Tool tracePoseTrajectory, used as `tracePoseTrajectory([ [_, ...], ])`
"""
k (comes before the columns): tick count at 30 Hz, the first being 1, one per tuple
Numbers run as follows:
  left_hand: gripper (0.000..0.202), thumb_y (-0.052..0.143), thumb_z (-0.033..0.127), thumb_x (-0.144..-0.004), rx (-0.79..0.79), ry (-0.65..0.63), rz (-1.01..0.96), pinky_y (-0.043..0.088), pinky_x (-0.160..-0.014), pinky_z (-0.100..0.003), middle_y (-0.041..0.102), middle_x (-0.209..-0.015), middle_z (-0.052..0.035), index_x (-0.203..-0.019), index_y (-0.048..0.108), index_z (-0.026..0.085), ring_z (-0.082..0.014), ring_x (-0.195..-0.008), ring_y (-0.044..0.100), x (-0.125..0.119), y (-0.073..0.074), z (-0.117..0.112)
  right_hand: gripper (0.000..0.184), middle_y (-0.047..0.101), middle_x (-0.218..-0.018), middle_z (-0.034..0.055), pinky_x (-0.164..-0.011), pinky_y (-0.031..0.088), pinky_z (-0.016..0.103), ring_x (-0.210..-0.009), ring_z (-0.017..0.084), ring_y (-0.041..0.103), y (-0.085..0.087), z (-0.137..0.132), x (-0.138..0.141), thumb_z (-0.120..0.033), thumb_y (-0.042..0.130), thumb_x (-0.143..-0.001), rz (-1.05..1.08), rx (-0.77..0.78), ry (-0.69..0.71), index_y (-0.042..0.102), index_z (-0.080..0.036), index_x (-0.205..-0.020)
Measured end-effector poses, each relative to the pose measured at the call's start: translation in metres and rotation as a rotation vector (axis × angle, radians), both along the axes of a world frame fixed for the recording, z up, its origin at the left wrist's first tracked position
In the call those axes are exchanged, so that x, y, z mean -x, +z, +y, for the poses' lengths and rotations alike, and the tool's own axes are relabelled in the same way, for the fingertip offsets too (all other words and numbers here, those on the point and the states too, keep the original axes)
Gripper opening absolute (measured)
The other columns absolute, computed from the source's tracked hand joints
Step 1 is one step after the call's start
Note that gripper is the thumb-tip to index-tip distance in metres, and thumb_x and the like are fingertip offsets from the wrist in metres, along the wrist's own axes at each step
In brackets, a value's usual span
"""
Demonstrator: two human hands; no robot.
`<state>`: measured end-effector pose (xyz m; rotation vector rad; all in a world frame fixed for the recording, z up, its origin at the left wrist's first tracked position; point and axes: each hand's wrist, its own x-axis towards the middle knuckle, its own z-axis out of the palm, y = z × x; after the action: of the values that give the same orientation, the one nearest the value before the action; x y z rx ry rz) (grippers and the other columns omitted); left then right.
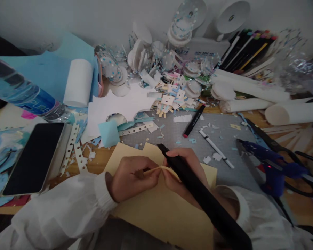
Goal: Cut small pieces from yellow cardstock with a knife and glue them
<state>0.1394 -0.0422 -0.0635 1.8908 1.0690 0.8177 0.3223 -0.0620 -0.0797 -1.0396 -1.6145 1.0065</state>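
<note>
My left hand [134, 177] is closed, pinching a small piece of pale yellow paper [156, 169] between thumb and fingers. My right hand [186, 177] pinches the other side of this piece, which bends up into a ridge where the hands meet. A long black tool that looks like a utility knife [198, 189] is also in my right hand, slanting from upper left to lower right. Beneath both hands lies a larger sheet of pale yellow paper [167, 222] with a notched far edge. Fingers hide part of the small piece.
A grey cutting mat [221, 139] holds a black marker [194, 119], a white pen [216, 149] and paper scraps. To the right are a blue glue gun [273, 170] and black-handled scissors [284, 147]. A phone [35, 158] and water bottle [39, 100] are left; paper crafts crowd the back.
</note>
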Motion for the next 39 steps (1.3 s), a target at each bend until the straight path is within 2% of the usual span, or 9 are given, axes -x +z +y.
tracePoseTrajectory([
  [8,0.016,0.061,0.023,-0.083,-0.109,0.042,0.080,0.036,-0.046,-0.017,0.060,-0.054,0.0020,-0.068,0.065,0.017,-0.0069,-0.046,0.050,-0.005,-0.010,-0.007,0.041,0.060,-0.082,-0.0022,-0.060,0.049,0.027,-0.066,0.014,0.060,-0.006,-0.002,0.002,-0.014,0.060,-0.078,-0.153,-0.118,-0.078,0.048,-0.032,-0.112],
  [14,0.014,0.061,0.017,-0.082,-0.182,0.069,0.043,0.035,-0.047,-0.017,0.060,-0.053,0.0026,-0.068,0.065,0.015,-0.0062,-0.046,0.049,-0.008,-0.012,-0.010,0.041,0.056,-0.078,-0.0042,-0.056,0.045,0.025,-0.060,0.011,0.054,-0.009,-0.004,0.007,-0.011,0.058,-0.078,-0.155,-0.082,-0.124,0.047,-0.033,-0.111],
  [16,0.013,0.062,0.017,-0.080,-0.121,0.076,0.024,0.036,-0.047,-0.016,0.061,-0.054,0.0019,-0.068,0.066,0.015,-0.0065,-0.046,0.050,-0.008,-0.010,-0.010,0.040,0.055,-0.077,-0.0045,-0.056,0.045,0.025,-0.060,0.011,0.053,-0.009,-0.003,0.008,-0.011,0.059,-0.078,-0.116,-0.060,-0.108,0.048,-0.032,-0.111],
  [19,0.013,0.063,0.019,-0.080,0.120,0.073,-0.088,0.042,-0.050,-0.016,0.067,-0.059,-0.0011,-0.070,0.069,0.014,-0.0090,-0.052,0.057,-0.006,-0.008,-0.004,0.037,0.054,-0.078,-0.0047,-0.054,0.044,0.023,-0.060,0.011,0.052,-0.005,0.000,0.003,-0.016,0.059,-0.081,0.003,0.009,-0.050,0.044,-0.031,-0.111],
  [22,0.019,0.063,0.023,-0.084,0.400,0.012,-0.261,0.046,-0.051,-0.016,0.069,-0.061,-0.0019,-0.069,0.070,0.014,-0.0090,-0.053,0.060,-0.003,-0.005,0.004,0.034,0.054,-0.084,-0.0034,-0.053,0.044,0.022,-0.064,0.011,0.053,0.004,0.006,-0.005,-0.021,0.060,-0.085,0.068,0.168,0.015,0.042,-0.030,-0.112],
  [24,0.020,0.064,0.023,-0.084,0.509,-0.034,-0.338,0.046,-0.050,-0.015,0.068,-0.061,-0.0013,-0.068,0.069,0.013,-0.0079,-0.053,0.059,-0.001,-0.004,0.008,0.034,0.054,-0.087,-0.0028,-0.055,0.044,0.022,-0.068,0.011,0.053,0.008,0.007,-0.009,-0.022,0.061,-0.086,0.082,0.269,0.061,0.042,-0.030,-0.113],
  [29,0.015,0.067,0.019,-0.083,0.660,-0.106,-0.458,0.045,-0.050,-0.012,0.067,-0.060,-0.0002,-0.070,0.070,0.013,-0.0052,-0.052,0.058,0.003,-0.002,0.009,0.036,0.053,-0.087,-0.0035,-0.054,0.040,0.021,-0.069,0.010,0.051,0.010,0.006,-0.010,-0.025,0.063,-0.085,0.182,0.296,0.136,0.042,-0.033,-0.113],
  [33,0.016,0.067,0.018,-0.085,0.736,-0.132,-0.536,0.046,-0.050,-0.011,0.069,-0.062,0.0000,-0.070,0.070,0.013,-0.0043,-0.052,0.059,0.004,0.000,0.009,0.037,0.055,-0.097,0.0008,-0.065,0.047,0.027,-0.080,0.014,0.057,0.012,0.005,-0.009,-0.025,0.066,-0.082,0.157,0.254,0.190,0.046,-0.030,-0.112],
  [39,0.020,0.066,0.024,-0.087,0.816,-0.164,-0.605,0.047,-0.049,-0.011,0.071,-0.068,-0.0017,-0.072,0.072,0.012,-0.0040,-0.052,0.059,0.003,0.002,0.010,0.032,0.060,-0.086,-0.0041,-0.064,0.048,0.024,-0.073,0.010,0.061,0.016,0.005,-0.008,-0.018,0.059,-0.089,0.346,0.357,0.286,0.043,-0.033,-0.112],
])
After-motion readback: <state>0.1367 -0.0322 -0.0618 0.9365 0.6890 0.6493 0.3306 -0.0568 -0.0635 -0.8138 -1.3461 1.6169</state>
